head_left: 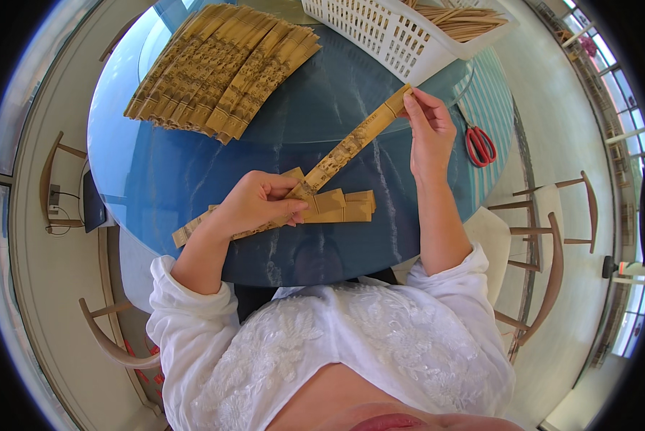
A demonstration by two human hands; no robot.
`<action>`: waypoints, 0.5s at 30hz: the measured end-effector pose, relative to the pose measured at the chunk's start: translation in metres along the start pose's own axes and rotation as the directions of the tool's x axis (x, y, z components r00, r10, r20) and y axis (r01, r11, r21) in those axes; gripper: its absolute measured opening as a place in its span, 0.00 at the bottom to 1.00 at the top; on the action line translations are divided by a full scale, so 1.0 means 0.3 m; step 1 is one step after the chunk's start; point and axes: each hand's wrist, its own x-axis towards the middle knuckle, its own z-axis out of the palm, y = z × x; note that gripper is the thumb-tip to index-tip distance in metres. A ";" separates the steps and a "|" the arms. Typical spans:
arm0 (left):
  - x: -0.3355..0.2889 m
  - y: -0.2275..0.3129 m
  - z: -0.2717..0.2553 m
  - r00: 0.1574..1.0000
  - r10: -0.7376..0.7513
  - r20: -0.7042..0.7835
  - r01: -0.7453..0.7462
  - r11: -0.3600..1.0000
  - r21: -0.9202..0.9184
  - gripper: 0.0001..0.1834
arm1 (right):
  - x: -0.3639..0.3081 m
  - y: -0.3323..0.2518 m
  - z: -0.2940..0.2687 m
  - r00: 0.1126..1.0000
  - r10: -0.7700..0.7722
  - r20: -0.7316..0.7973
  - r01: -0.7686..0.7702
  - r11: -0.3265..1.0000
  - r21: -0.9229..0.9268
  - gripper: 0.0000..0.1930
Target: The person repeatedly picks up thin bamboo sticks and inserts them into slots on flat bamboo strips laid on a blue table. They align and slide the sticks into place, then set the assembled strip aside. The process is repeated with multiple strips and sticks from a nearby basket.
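Observation:
A long tan printed paper strip slants up to the right between my two hands. My right hand pinches its upper end between thumb and fingers. At its lower end my left hand is closed on the strip, thumb on top. Beneath that hand lie several similar tan strips, overlapping on the table near its front edge. Whether my left hand also grips any of those cannot be told. A large fanned stack of matching strips rests at the far left of the table.
The round blue marbled table carries a raised glass turntable. On it a white slotted plastic basket holds many thin wooden sticks. Red-handled scissors lie to the right on a striped cloth. Wooden chairs stand around the table.

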 end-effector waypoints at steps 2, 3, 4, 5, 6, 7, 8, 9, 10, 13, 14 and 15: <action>0.009 -0.004 -0.008 1.000 0.026 -0.001 -0.026 0.998 0.053 0.10 | 0.000 0.006 0.003 1.000 -0.015 -0.005 0.015 0.999 0.037 0.11; 0.007 0.001 -0.007 0.998 0.044 -0.039 -0.042 0.998 0.036 0.11 | -0.004 0.010 0.006 0.999 -0.033 -0.015 0.034 0.996 0.081 0.11; 0.004 0.006 -0.006 0.995 0.061 -0.078 -0.059 0.998 0.021 0.12 | -0.008 0.010 0.009 0.998 -0.048 -0.027 0.051 0.991 0.125 0.11; 0.003 0.010 -0.012 0.990 0.081 -0.115 -0.081 0.997 0.006 0.13 | -0.008 0.005 0.012 0.999 -0.022 -0.034 0.027 0.988 0.151 0.16; -0.001 0.012 -0.025 0.975 0.120 -0.187 -0.133 0.990 -0.056 0.14 | -0.014 -0.001 0.021 1.000 -0.009 -0.014 0.011 0.989 0.147 0.17; -0.005 0.012 -0.041 0.953 0.155 -0.260 -0.189 0.976 -0.113 0.15 | -0.021 -0.008 0.031 1.000 0.003 0.005 -0.004 0.990 0.142 0.19; -0.003 0.011 -0.057 0.925 0.187 -0.330 -0.252 0.954 -0.165 0.16 | -0.022 -0.019 0.038 1.000 0.012 0.024 -0.016 0.991 0.134 0.21; 0.008 -0.003 -0.087 0.860 0.276 -0.430 -0.329 0.943 -0.053 0.18 | -0.021 -0.011 0.033 0.998 0.038 0.041 -0.041 0.995 0.095 0.24; 0.014 -0.013 -0.113 0.806 0.296 -0.513 -0.357 0.934 -0.023 0.18 | -0.020 -0.001 0.029 0.996 0.059 0.061 -0.062 0.996 0.057 0.24; 0.015 0.007 -0.145 0.657 0.304 -0.690 -0.376 0.925 0.050 0.20 | -0.022 0.023 0.025 0.988 0.111 0.110 -0.106 0.993 -0.048 0.22; 0.014 0.014 -0.153 0.672 0.288 -0.682 -0.356 0.933 0.043 0.21 | -0.023 0.024 0.029 0.985 0.120 0.127 -0.111 0.991 -0.075 0.22; 0.015 0.012 -0.165 0.687 0.271 -0.675 -0.336 0.941 0.036 0.21 | -0.024 0.025 0.032 0.981 0.129 0.142 -0.115 0.988 -0.102 0.21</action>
